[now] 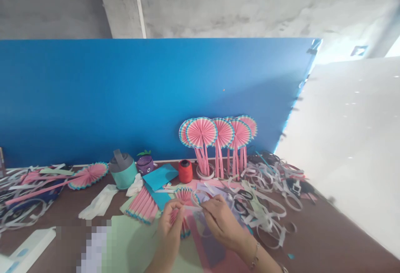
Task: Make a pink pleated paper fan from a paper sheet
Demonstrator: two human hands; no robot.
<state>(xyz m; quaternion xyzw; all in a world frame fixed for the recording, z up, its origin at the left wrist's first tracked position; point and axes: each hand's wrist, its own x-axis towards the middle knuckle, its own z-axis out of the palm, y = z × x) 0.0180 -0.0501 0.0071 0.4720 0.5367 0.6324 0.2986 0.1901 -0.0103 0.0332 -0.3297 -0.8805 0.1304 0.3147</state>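
Note:
My left hand [168, 229] is closed around a pleated pink paper fan with blue edges [184, 196], pinched at its middle. My right hand [223, 223] is closed too, its fingertips pinching a thin white strip [196, 200] that loops at the fan's top. Both hands meet low in the middle of the brown table [318, 239]. Under them lie green [131, 239] and pink paper sheets [212, 256]. A second folded pink pleated piece [142, 206] rests just left of my left hand.
Several finished pink fans on strips [218, 133] lean against the blue partition [125, 98]. A red thread spool [185, 171], teal jug [122, 171], purple cup [145, 164], white glove [98, 203], another fan [89, 175] and tangled paper strips [268, 198] crowd the table.

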